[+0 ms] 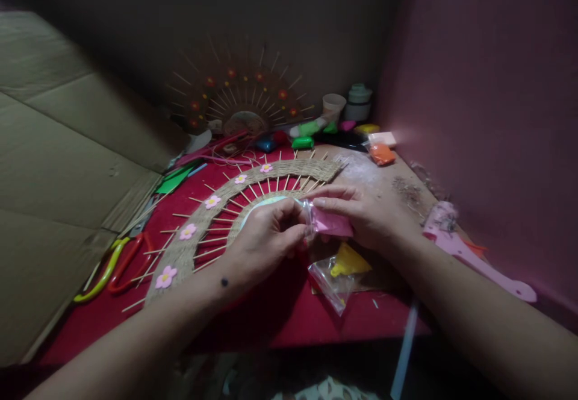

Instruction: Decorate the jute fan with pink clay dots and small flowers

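Note:
Between my hands is a clear plastic packet of pink clay (332, 223). My left hand (266, 231) pinches the packet's open-looking left edge between thumb and fingers. My right hand (372, 213) is closed around its other end, fingers over the top. Just below lies a clear bag with yellow clay (350, 260). Behind my left hand, a half-round woven fan (203, 225) of twine and thin sticks rests on the table, with pink flowers (212, 202) with pale centres along its band. My hands and forearms cover part of its right and lower side.
Scissors with yellow and red handles (129, 261) lie at the left by a cardboard wall (76, 147). A pink glue gun (483, 261) lies at the right. Clay packets, including an orange one (382, 154), a cup (333, 105) and a finished-looking fan (244, 96) stand behind.

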